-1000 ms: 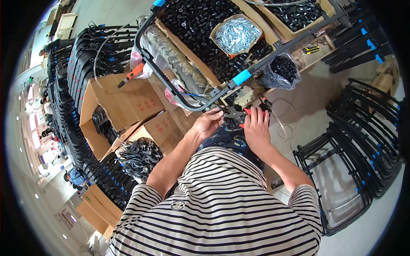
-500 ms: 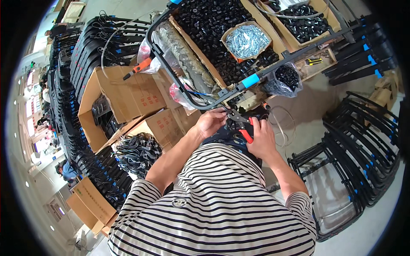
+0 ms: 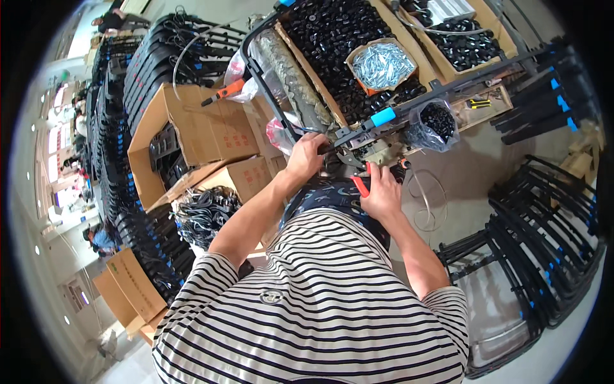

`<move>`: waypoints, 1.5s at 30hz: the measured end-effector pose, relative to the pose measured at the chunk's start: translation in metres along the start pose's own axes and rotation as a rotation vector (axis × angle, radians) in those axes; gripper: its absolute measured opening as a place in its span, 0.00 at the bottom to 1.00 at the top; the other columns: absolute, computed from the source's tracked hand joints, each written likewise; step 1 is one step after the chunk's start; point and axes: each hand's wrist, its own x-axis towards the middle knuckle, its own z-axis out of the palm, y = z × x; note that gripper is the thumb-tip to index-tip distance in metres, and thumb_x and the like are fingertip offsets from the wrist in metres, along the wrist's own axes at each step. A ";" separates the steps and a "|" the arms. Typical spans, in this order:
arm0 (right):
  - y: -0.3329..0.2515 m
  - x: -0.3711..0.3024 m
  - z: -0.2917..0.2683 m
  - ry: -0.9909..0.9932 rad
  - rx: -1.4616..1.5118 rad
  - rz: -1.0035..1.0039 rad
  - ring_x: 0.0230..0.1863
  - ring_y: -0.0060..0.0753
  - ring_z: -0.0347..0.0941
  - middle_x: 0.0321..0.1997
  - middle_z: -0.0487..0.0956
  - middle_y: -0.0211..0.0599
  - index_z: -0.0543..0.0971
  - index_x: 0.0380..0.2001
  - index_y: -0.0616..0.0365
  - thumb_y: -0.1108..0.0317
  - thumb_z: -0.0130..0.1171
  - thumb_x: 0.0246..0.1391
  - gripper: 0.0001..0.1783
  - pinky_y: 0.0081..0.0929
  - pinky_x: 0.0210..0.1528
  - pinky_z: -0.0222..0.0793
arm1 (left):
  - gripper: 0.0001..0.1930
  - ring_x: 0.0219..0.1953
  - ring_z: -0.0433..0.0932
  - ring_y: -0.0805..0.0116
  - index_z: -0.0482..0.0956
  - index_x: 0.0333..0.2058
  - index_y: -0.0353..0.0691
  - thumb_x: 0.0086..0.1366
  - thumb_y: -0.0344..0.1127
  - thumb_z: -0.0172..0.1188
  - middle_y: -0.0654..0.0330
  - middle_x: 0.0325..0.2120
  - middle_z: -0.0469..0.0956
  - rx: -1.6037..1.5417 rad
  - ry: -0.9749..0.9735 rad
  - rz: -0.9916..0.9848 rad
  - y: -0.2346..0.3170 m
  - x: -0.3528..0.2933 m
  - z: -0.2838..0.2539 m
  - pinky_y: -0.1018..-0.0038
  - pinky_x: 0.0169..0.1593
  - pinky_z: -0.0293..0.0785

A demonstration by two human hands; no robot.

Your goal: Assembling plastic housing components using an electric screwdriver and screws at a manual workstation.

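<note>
My left hand grips a black metal tube frame where it bends near a blue plastic sleeve. My right hand is closed around red-handled pliers, whose jaws point up at the frame's joint, just right of my left hand. The jaws themselves are hidden behind the frame. Both hands work close together above my lap.
Cardboard trays of black parts, a box of silver screws and a bag of black parts lie ahead. Open cartons stand left, stacked black frames right and more far left. A cable bundle sits by my left knee.
My view has shifted, so the bench sits higher. My right hand with the pliers has dropped slightly below the frame. My left hand stays on the tube.
</note>
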 end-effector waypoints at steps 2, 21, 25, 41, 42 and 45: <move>-0.001 -0.005 0.009 0.072 -0.006 -0.029 0.46 0.56 0.69 0.43 0.69 0.49 0.65 0.56 0.59 0.72 0.62 0.34 0.38 0.48 0.45 0.67 | 0.17 0.37 0.78 0.55 0.78 0.35 0.33 0.50 0.37 0.69 0.48 0.32 0.78 -0.059 0.027 0.032 0.004 0.005 -0.007 0.65 0.41 0.73; -0.067 -0.025 0.034 0.301 -0.178 0.137 0.45 0.52 0.71 0.42 0.69 0.49 0.65 0.56 0.61 0.68 0.65 0.34 0.40 0.43 0.45 0.69 | 0.14 0.40 0.74 0.48 0.73 0.32 0.35 0.49 0.34 0.65 0.49 0.32 0.74 -0.091 0.148 0.129 -0.005 -0.008 0.005 0.58 0.45 0.71; -0.039 -0.011 0.005 0.099 -0.046 0.106 0.43 0.50 0.73 0.44 0.73 0.49 0.69 0.54 0.61 0.68 0.64 0.35 0.36 0.44 0.43 0.69 | 0.13 0.41 0.74 0.48 0.75 0.33 0.34 0.51 0.35 0.63 0.48 0.32 0.75 -0.083 0.108 0.088 -0.001 -0.009 0.006 0.58 0.45 0.72; 0.065 0.064 0.029 -0.810 1.167 0.108 0.41 0.27 0.75 0.43 0.79 0.36 0.75 0.50 0.64 0.74 0.57 0.34 0.31 0.25 0.44 0.70 | 0.20 0.44 0.76 0.48 0.78 0.37 0.36 0.49 0.43 0.67 0.47 0.35 0.77 0.149 -0.017 -0.236 0.032 -0.005 -0.004 0.59 0.49 0.72; 0.063 0.068 0.026 -0.708 0.904 0.032 0.42 0.29 0.75 0.44 0.79 0.37 0.75 0.49 0.65 0.75 0.55 0.35 0.30 0.26 0.46 0.70 | 0.20 0.44 0.76 0.48 0.78 0.37 0.36 0.49 0.43 0.67 0.47 0.35 0.77 0.150 -0.019 -0.243 0.034 -0.005 -0.001 0.59 0.49 0.72; 0.061 0.063 0.034 -0.501 0.388 -0.111 0.44 0.32 0.75 0.44 0.79 0.38 0.75 0.49 0.67 0.77 0.51 0.38 0.28 0.28 0.49 0.70 | 0.21 0.43 0.76 0.49 0.78 0.37 0.37 0.48 0.44 0.68 0.48 0.36 0.78 0.153 0.136 -0.272 0.036 -0.012 0.009 0.58 0.49 0.72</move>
